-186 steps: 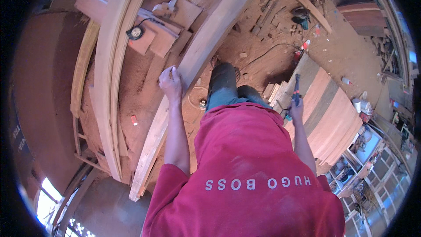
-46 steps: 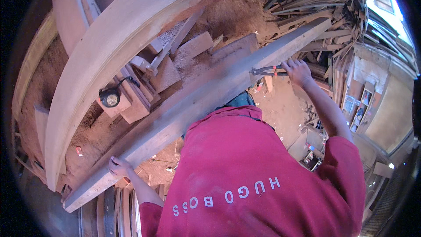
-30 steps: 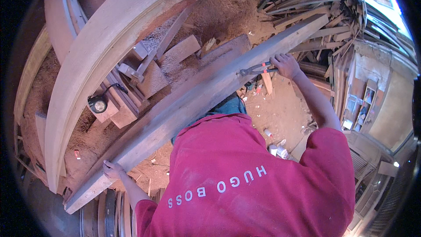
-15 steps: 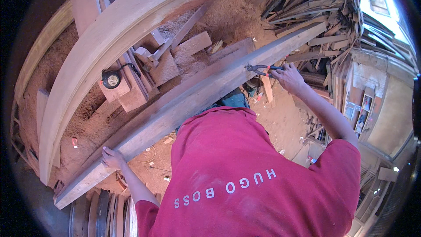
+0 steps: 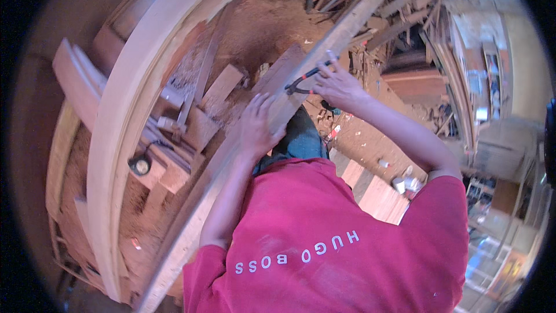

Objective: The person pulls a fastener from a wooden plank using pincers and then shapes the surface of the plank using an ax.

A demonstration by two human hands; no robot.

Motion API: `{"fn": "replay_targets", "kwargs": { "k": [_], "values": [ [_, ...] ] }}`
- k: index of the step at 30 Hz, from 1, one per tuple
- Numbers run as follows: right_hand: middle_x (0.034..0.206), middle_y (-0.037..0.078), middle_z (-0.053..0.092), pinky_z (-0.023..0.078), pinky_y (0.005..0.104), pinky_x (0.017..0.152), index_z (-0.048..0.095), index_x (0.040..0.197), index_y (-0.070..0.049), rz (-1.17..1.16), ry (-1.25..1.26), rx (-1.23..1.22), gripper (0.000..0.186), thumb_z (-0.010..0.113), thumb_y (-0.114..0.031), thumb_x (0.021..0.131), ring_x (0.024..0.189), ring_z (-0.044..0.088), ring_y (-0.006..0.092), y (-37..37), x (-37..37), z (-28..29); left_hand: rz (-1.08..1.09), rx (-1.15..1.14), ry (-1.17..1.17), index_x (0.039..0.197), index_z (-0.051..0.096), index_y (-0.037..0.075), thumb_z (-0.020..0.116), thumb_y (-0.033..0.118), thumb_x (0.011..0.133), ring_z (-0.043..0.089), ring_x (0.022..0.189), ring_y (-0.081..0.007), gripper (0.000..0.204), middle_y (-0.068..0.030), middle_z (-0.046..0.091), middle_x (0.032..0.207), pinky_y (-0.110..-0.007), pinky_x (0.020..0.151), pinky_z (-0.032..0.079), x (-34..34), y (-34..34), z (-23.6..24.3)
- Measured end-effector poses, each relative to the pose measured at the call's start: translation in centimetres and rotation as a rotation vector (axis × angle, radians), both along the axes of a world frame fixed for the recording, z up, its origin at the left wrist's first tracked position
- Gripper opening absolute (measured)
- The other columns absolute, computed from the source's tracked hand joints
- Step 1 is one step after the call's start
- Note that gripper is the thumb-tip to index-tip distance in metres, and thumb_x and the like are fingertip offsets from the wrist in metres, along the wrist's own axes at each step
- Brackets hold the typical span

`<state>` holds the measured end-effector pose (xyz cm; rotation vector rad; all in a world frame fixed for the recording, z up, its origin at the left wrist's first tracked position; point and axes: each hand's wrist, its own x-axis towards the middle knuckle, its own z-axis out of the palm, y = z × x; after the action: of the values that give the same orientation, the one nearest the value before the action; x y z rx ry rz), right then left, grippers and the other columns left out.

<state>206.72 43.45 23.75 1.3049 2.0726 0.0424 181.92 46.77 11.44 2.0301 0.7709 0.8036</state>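
Observation:
A long wooden beam (image 5: 176, 252) runs slantwise from the lower left to the upper right in front of me. My left hand (image 5: 256, 127) lies on the beam's upper face near its middle, with fingers stretched out and nothing held. Further up, my right hand (image 5: 337, 87) grips the handles of a pair of pincers (image 5: 295, 87) with black and red grips. The handles stand apart, and the head of the pincers is at the beam, close to my left fingertips. Whether the jaws hold anything is too small to tell.
Beyond the beam stands a large curved wooden piece (image 5: 133, 75). A tape measure (image 5: 139, 166) rests on wood blocks among sawdust. Scrap wood (image 5: 399, 17) is heaped at the upper right. Flat planks (image 5: 382, 200) lie right of my torso.
My left hand has moved from the beam's lower left end up to its middle. The pincers' head has shifted down-left along the beam, their handles wider apart. The view has turned.

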Motion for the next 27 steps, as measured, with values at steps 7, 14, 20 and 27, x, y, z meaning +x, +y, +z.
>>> {"fn": "replay_targets", "kwargs": {
  "k": [7,14,20,27],
  "values": [
    [0.126,0.001,0.063,0.016,0.063,0.119,0.069,0.114,-0.018,0.114,0.116,0.153,0.029,0.056,-0.023,0.089,0.136,0.043,0.0281,-2.4,-1.3,-1.2,-0.299,-0.262,-0.324,0.143,0.041,0.007,0.078,0.024,0.078,0.055,0.121,-0.0328,0.077,-0.0156,0.055,0.131,-0.045,0.1,0.048,12.6,0.9,-2.6],
    [0.117,0.013,0.058,0.046,0.0506,0.097,0.059,0.119,-0.013,-0.39,1.38,0.839,0.045,0.077,-0.028,0.082,0.112,0.058,0.0281,-7.7,-4.4,-2.9,-0.224,-0.419,-0.364,0.127,0.043,0.01,0.077,0.018,0.078,0.052,0.111,-0.0275,0.06,-0.0119,0.051,0.117,-0.042,0.097,0.044,12.4,-1.1,-4.5],
    [0.092,0.011,0.063,0.05,0.04,0.071,0.043,0.14,-0.008,-0.763,1.886,0.984,0.078,0.083,-0.028,0.076,0.074,0.064,0.0284,-5.9,-8.5,-7.0,-0.194,-0.437,-0.379,0.113,0.044,0.013,0.076,0.013,0.078,0.049,0.103,-0.0229,0.047,-0.0088,0.049,0.106,-0.04,0.095,0.04,10.8,-0.9,-4.2],
    [0.097,0.014,0.065,0.052,0.0376,0.06,0.041,0.147,-0.007,-0.747,1.705,0.706,0.077,0.069,-0.044,0.085,0.064,0.066,0.0272,-4.9,-5.0,-6.1,-0.153,-0.396,0.133,0.12,0.041,0.012,0.084,0.007,0.063,0.046,0.101,-0.0219,0.072,-0.0078,0.047,0.105,-0.039,0.094,0.036,10.4,0.5,-2.5]
  ]
}}
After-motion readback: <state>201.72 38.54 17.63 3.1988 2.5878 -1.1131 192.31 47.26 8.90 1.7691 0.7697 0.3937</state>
